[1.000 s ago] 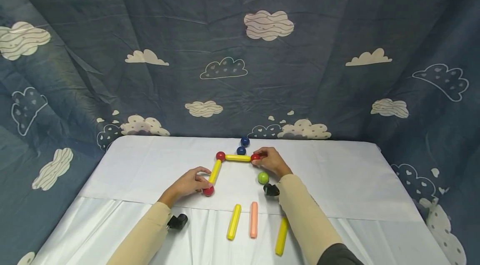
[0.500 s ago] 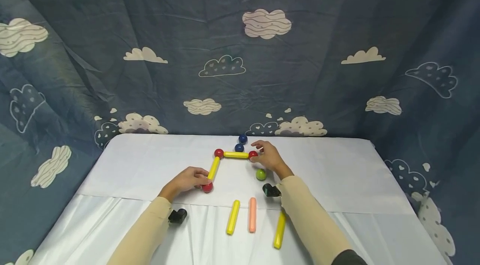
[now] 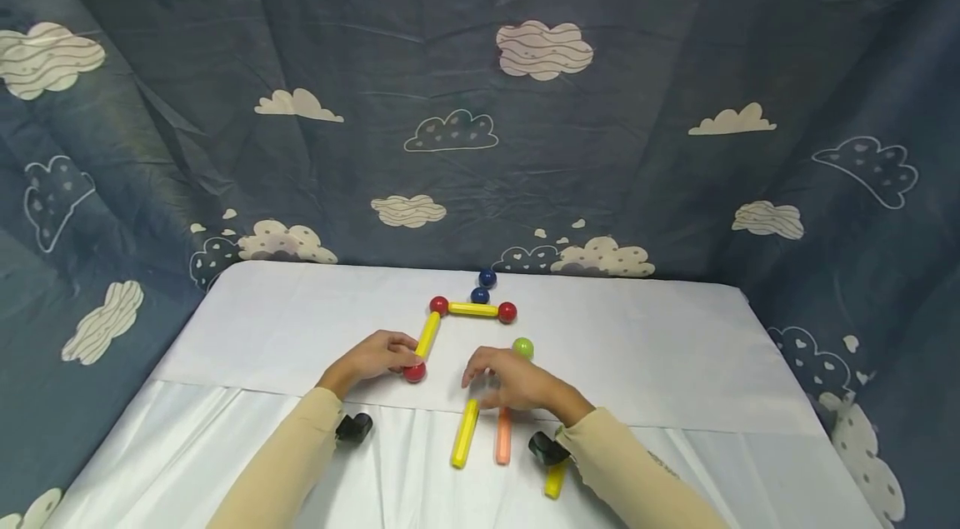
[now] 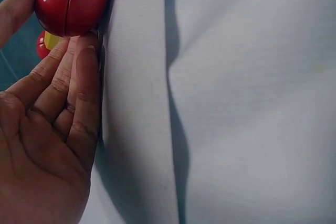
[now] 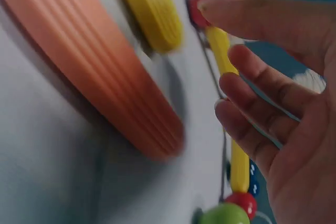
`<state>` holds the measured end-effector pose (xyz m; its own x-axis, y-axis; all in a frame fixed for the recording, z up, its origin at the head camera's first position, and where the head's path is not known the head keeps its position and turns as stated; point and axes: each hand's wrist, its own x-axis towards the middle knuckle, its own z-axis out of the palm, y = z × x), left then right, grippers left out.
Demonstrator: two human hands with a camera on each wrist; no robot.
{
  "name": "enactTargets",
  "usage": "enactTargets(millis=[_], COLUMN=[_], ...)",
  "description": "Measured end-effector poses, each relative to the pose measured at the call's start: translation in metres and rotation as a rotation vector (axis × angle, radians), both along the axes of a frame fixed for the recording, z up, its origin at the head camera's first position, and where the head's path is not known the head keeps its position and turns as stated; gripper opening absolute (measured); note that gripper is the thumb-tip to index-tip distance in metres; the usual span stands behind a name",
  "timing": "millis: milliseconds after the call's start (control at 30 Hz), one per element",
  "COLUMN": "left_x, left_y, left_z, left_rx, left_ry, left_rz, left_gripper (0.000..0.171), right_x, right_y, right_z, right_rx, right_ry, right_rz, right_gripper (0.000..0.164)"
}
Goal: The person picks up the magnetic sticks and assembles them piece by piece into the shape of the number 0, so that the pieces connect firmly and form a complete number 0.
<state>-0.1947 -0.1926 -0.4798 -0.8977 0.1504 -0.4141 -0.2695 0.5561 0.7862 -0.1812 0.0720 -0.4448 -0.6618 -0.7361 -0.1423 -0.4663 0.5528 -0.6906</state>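
My left hand [image 3: 377, 354] grips a red ball [image 3: 414, 371] at the near end of a yellow stick [image 3: 428, 335]; in the left wrist view its thumb and fingers lie around the ball [image 4: 72, 1]. That stick's far end meets a second red ball [image 3: 439, 306]. From there another yellow stick [image 3: 473, 310] runs right to a third red ball [image 3: 507, 312]. Nothing is in my right hand [image 3: 513, 381], which hovers with parted fingers over the far ends of a loose yellow stick [image 3: 465, 435] and an orange stick [image 3: 503, 437].
Two blue balls [image 3: 480, 295] sit behind the joined sticks. A green ball [image 3: 523, 347] is just beyond my right hand. Another yellow stick [image 3: 555, 480] lies partly under the right wrist camera [image 3: 548, 447]. A cloud-patterned curtain [image 3: 450, 179] stands behind the white table [image 3: 637, 346].
My right hand has let go of the right-hand red ball and come back toward me, over the loose sticks. The left hand stays at its red ball.
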Motion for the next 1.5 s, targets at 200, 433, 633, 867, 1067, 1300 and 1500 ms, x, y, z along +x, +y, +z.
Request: enactTargets(millis=[200,433,633,867,1067,1300,1500], left_x=[-0.001,-0.001,-0.001,0.0,0.0,-0.001,0.0], left_y=[-0.001,-0.002,0.001,0.001,-0.001,-0.004,-0.004], left_z=[0.001,0.002,0.001,0.0,0.001,-0.002,-0.003], left_rx=[-0.003,0.008,0.012,0.01,0.005,0.049,0.046], left_ry=[-0.006,-0.002,0.009,0.01,0.018,0.028,0.024], left_rz=[-0.013,-0.026,-0.036,-0.031,-0.03,-0.056,-0.053], left_gripper=[0.044,0.041,0.04,0.04,0.04,0.043,0.042], right_x=[0.009,0.015,0.018,0.018,0.021,0.027,0.032], right_y=[-0.012,-0.022,-0.027,-0.033,-0.046,-0.061,-0.069], right_z=[-0.007,-0.014,-0.009,-0.011,-0.013,-0.021,-0.029], right_rx=[0.104,0.199,0.251,0.029,-0.135,-0.288,-0.406], right_ry=[0.011,0.111,0.158,-0.096,-0.343,-0.6,-0.695], right_rz=[0.203,0.359,0.394,0.327,0.125,-0.178,-0.315], right_gripper=[0.029,0.027,0.019,0.015,0.013,0.01,0.011])
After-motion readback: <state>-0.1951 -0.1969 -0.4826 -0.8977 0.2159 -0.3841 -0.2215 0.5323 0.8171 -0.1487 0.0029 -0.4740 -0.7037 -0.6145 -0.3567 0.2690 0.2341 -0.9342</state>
